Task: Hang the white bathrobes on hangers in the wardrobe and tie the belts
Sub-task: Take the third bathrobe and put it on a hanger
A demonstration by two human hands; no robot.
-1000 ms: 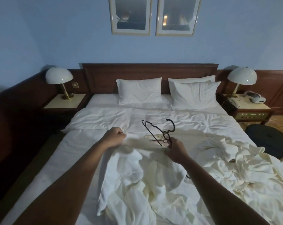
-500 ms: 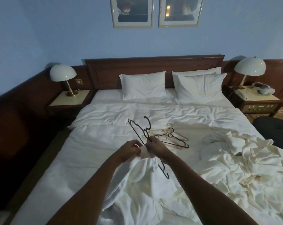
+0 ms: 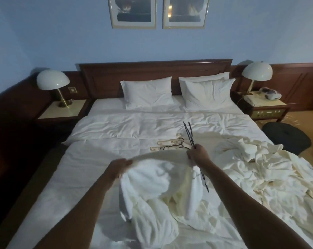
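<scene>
A white bathrobe (image 3: 152, 178) is lifted off the bed between my two hands, its upper edge stretched in an arc. My left hand (image 3: 119, 165) grips that edge on the left. My right hand (image 3: 197, 155) holds the right end of the edge together with a thin black hanger (image 3: 188, 133), which stands nearly edge-on, one end up and the other running down beside my wrist. More hangers (image 3: 170, 145), cream and black, lie on the duvet just behind. A second crumpled white bathrobe (image 3: 259, 169) lies on the bed's right side.
The wide bed (image 3: 116, 126) has two pillows (image 3: 148, 95) at a dark wooden headboard. Nightstands with dome lamps (image 3: 52, 82) flank it; the right one carries a phone (image 3: 250, 99). A dark round stool (image 3: 286, 139) stands on the floor at the right.
My hands have moved apart and spread the robe's upper edge into an arc. The black hanger has turned edge-on and gone to the right with my right hand.
</scene>
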